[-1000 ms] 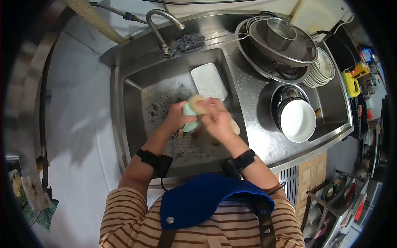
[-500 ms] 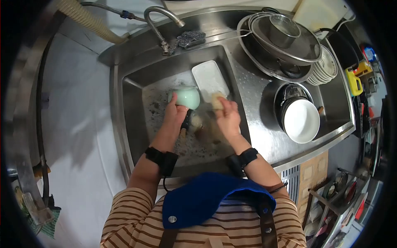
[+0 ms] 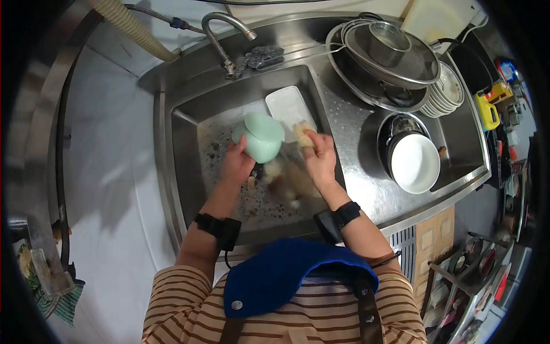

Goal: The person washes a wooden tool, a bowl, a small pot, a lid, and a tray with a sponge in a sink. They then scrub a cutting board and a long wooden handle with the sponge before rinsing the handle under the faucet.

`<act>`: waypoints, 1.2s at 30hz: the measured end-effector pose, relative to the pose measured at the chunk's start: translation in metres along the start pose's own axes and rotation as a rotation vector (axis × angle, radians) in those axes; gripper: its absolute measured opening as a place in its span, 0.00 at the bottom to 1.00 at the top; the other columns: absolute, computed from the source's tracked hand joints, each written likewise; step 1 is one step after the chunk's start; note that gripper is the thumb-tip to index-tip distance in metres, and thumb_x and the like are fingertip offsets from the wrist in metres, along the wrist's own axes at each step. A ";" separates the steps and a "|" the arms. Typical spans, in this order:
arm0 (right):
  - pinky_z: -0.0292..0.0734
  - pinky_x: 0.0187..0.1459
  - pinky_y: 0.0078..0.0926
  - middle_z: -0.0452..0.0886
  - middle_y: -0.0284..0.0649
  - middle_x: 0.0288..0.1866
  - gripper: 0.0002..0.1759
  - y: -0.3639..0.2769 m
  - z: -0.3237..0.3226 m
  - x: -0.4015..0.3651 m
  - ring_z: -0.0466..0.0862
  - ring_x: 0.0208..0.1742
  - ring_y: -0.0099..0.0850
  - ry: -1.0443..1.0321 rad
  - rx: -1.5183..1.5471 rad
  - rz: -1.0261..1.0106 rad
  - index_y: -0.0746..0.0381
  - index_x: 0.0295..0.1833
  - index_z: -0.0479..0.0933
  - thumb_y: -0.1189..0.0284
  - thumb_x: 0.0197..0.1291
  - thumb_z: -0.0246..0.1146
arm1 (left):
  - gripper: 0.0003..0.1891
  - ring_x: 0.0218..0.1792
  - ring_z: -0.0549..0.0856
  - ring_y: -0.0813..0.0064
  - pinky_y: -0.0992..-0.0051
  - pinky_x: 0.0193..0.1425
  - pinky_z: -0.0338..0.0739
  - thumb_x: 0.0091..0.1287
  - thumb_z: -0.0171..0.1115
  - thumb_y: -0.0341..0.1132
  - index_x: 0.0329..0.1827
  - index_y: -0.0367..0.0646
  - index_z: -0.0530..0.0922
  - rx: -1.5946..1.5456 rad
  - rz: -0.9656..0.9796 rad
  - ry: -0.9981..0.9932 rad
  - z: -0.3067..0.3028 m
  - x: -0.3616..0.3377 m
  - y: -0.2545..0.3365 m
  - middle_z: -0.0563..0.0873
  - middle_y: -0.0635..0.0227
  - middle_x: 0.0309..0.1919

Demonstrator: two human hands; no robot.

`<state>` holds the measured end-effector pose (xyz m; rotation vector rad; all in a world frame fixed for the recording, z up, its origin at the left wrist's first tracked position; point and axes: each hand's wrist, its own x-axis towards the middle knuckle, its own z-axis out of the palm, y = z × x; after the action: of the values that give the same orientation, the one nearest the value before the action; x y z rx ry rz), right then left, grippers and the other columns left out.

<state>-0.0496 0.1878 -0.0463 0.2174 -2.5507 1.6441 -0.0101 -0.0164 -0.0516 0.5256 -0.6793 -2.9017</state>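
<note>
My left hand (image 3: 238, 163) grips a rounded, pale mint-green bowl (image 3: 264, 144) by its side, above the soapy water in the sink basin (image 3: 230, 100). The bowl is tilted, with its curved outside towards me. Close by on the right, my right hand (image 3: 321, 159) has its fingers closed on a pale yellow sponge (image 3: 303, 133). A small gap shows between sponge and bowl. Behind both leans a white rectangular dish (image 3: 286, 105), partly in the water. Below the bowl, cloudy water with bubbles blurs several pale and dark items, which I cannot make out.
A curved faucet (image 3: 229, 22) rises behind the basin, beside a steel scouring pad (image 3: 263, 57). On the right drainboard are stacked strainers (image 3: 395, 63), a pile of plates (image 3: 444, 94) and a white bowl (image 3: 415, 164) on darker ones. A yellow bottle (image 3: 487, 112) stands farther right.
The mint-green bowl has turned and tilted in my left hand, coming slightly right and towards me. My right hand has turned a little, still with the sponge.
</note>
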 end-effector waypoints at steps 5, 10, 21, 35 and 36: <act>0.73 0.44 0.30 0.74 0.45 0.43 0.18 -0.029 0.004 0.006 0.78 0.42 0.40 -0.083 0.002 -0.215 0.54 0.46 0.78 0.79 0.48 0.55 | 0.14 0.51 0.76 0.70 0.66 0.58 0.70 0.63 0.57 0.30 0.51 0.38 0.73 0.337 -0.112 -0.280 0.018 -0.020 -0.002 0.79 0.67 0.48; 0.73 0.44 0.21 0.80 0.41 0.43 0.21 0.027 -0.002 0.021 0.79 0.41 0.28 -0.261 0.565 0.499 0.62 0.50 0.76 0.83 0.48 0.54 | 0.10 0.46 0.79 0.73 0.70 0.48 0.74 0.60 0.58 0.30 0.44 0.37 0.76 0.987 -0.163 -0.494 0.049 -0.040 0.023 0.80 0.70 0.45; 0.73 0.48 0.37 0.74 0.50 0.46 0.20 -0.032 -0.019 -0.005 0.75 0.48 0.47 -0.062 0.019 -0.345 0.53 0.40 0.80 0.84 0.41 0.55 | 0.07 0.46 0.79 0.56 0.65 0.48 0.74 0.51 0.56 0.24 0.34 0.34 0.75 1.910 0.542 -1.195 0.050 -0.033 0.002 0.80 0.54 0.41; 0.79 0.38 0.28 0.67 0.51 0.60 0.41 -0.065 -0.130 -0.022 0.81 0.45 0.38 -0.326 1.036 0.287 0.59 0.70 0.46 0.55 0.58 0.57 | 0.07 0.31 0.80 0.71 0.73 0.34 0.73 0.54 0.62 0.27 0.35 0.35 0.78 1.541 0.760 -1.030 0.201 -0.032 -0.009 0.80 0.63 0.31; 0.79 0.38 0.28 0.69 0.50 0.57 0.40 -0.067 -0.152 -0.021 0.80 0.44 0.36 -0.251 0.918 0.139 0.58 0.70 0.47 0.56 0.59 0.57 | 0.08 0.30 0.79 0.67 0.71 0.34 0.74 0.53 0.63 0.28 0.35 0.35 0.78 1.617 0.935 -1.192 0.208 -0.031 -0.018 0.79 0.61 0.30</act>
<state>-0.0163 0.3004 0.0733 0.3226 -1.7601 2.8813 -0.0562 0.0908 0.1248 -1.2255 -2.3306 -0.9759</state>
